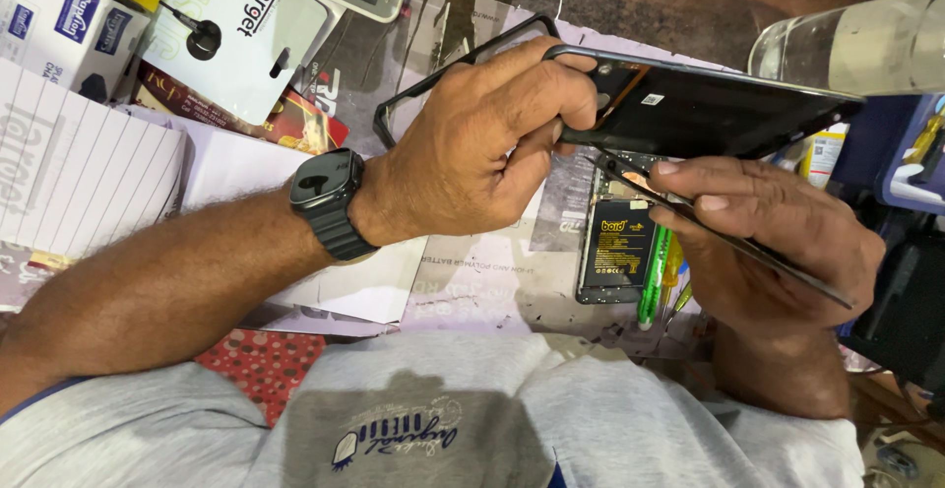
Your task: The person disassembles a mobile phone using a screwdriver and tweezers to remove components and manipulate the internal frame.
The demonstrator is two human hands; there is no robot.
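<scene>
We're gripping a black phone back cover (709,104) w/ our left hand (472,153), fingers curled shut on its left edge, thumb pressing underneath. The cover is being held up off the bench, tilted, inner side facing us, stretching to the right toward a clear glass bottle (856,45) at the pic's edge.

Our right hand (778,242) is closing around a thin dark panel (728,237), prob. the phone's screen part, pinching it btw. thumb and fingers; it's running diagonally from just under the cover down to the right. The 2 parts are sitting close together near the left fingertips; whether they're touching we can't tell.

Below both hands, an opened phone body w/ a black battery (617,252) is lying flat on the paper-strewn bench (472,291), a green pen-like tool (652,276) just beside it on the right. A black phone bumper frame (433,84) is lying behind our left hand. We're wearing a black smartwatch (325,197) on the left wrist. Earphone packaging (236,35) and a lined notepad (79,163) are sitting far left, well apart from the work.
</scene>
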